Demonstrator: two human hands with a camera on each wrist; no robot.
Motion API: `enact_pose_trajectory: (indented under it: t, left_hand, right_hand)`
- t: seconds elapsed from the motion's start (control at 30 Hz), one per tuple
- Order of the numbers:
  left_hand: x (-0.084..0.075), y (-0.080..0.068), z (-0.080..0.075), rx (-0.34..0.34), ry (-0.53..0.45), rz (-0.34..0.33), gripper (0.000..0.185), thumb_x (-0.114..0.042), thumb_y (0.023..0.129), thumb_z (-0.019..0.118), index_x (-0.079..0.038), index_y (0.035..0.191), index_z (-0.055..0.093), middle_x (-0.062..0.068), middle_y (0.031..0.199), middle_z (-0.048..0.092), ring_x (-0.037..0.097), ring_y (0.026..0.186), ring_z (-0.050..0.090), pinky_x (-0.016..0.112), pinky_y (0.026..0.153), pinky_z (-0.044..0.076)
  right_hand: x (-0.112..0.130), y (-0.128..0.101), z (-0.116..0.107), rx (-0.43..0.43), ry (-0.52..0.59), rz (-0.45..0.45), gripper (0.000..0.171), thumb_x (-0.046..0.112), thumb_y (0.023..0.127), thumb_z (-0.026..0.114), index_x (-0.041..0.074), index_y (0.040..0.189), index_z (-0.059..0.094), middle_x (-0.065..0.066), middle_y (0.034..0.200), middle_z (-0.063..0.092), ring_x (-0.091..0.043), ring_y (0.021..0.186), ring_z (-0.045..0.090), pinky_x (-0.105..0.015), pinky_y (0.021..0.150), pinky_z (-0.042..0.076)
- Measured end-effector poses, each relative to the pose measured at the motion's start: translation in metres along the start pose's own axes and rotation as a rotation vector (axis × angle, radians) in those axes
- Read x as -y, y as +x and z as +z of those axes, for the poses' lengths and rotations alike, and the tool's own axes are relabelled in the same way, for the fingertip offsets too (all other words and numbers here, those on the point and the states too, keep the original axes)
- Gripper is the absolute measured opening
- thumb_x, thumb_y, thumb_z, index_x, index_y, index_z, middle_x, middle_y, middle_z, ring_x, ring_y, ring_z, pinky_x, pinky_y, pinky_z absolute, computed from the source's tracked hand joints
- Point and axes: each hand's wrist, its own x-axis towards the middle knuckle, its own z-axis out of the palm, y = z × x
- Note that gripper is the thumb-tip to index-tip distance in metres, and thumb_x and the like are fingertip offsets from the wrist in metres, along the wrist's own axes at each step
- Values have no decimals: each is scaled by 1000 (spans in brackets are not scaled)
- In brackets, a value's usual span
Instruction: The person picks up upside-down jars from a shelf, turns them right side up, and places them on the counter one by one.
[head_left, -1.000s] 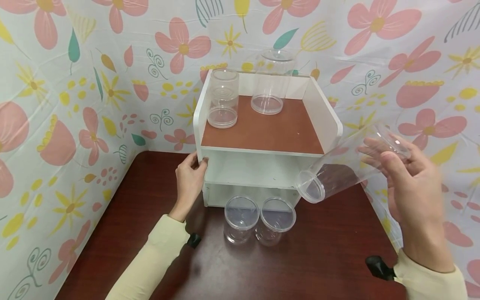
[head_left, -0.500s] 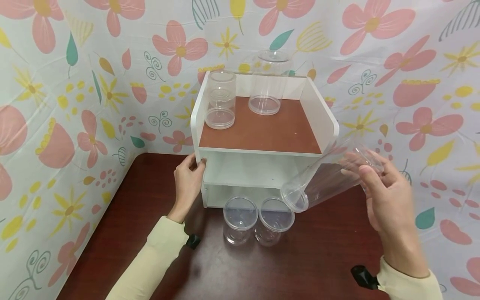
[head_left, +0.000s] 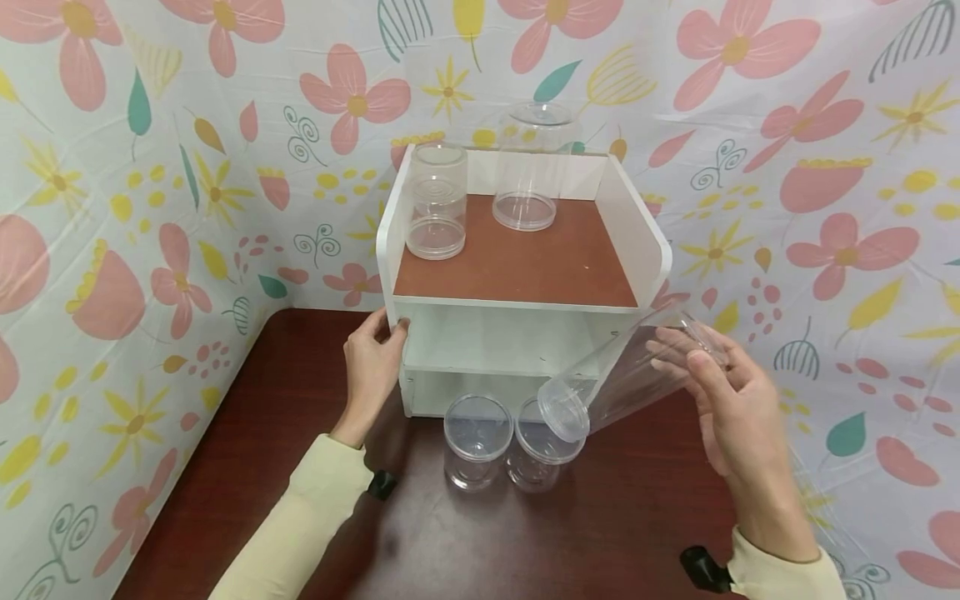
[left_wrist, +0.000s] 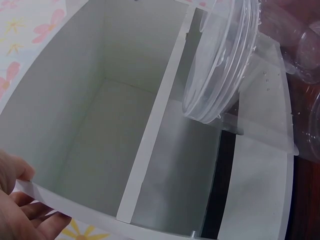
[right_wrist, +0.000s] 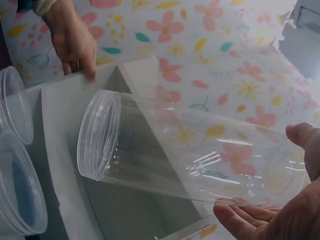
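Observation:
My right hand [head_left: 738, 408] grips a clear plastic jar [head_left: 622, 375] near its base end. The jar is tilted, with its lid [right_wrist: 97, 135] lower and towards the left, in front of the lower right part of a white shelf unit [head_left: 480, 337]. In the head view the lid overlaps the right one of two short lidded jars on the table. With thumb inside and fingers outside, my left hand [head_left: 375, 358] pinches the front edge of the unit's left side panel [left_wrist: 75, 205]. The held jar's lid [left_wrist: 222, 65] also shows in the left wrist view.
Two short clear jars, one left [head_left: 471, 471] and one right [head_left: 532, 475], stand side by side on the dark wooden table [head_left: 450, 550]. On the unit's brown top [head_left: 517, 275] stand a jar [head_left: 437, 237] at left and a taller jar [head_left: 525, 212] behind. A flowered cloth [head_left: 240, 167] hangs around.
My right hand has carried the tilted jar left and slightly down, from beside the unit to in front of its right side. The left hand keeps its grip on the panel.

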Motion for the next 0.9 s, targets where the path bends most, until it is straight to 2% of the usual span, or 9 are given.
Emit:
enact_pose_trajectory:
  t: [0.17,0.4,0.63,0.77,0.83,0.9]
  left_hand:
    - [1,0,-1,5,4,5,31,-21,100,69,-8,129,73,7,106,76,18,94,73,32,72,51]
    - [2,0,-1,18,1,14,32,-21,101,69,-8,130,72,7,105,76,18,92,72,31,70,50]
    - [3,2,-2,17,18,23,32,-23,99,70,-8,128,73,7,95,75,18,78,63,32,65,46]
    - [5,0,-5,51,16,40,37,-25,100,69,-9,134,70,8,102,73,19,80,63,34,67,47]
    - [5,-4,-6,58,2,56,42,-26,101,69,-10,139,65,8,115,71,19,93,67,36,78,53]
    - [5,-10,-6,40,-13,88,46,-26,101,69,-10,143,62,9,126,65,21,105,66,39,88,55]
  right_hand:
    - [-6,-5,1,10,1,35,35,-10,104,45,-10,139,52,-25,126,69,-31,111,71,-34,96,55]
    - [-16,-10,0,69,-7,65,36,-7,106,42,-7,141,51,-23,129,67,-28,111,71,-34,97,54]
    - [-24,-15,2,41,48,95,35,-6,106,42,-8,140,51,-26,128,67,-32,112,70,-36,95,55]
    - [-26,-18,2,51,54,108,34,-6,107,41,-7,140,51,-25,129,67,-32,112,70,-36,96,55]
    - [-27,-18,1,62,55,108,34,-5,107,40,-6,139,52,-25,129,67,-32,113,70,-37,96,55]
    - [-28,-19,0,73,64,107,34,-5,107,40,-5,138,53,-24,130,67,-32,114,69,-37,96,55]
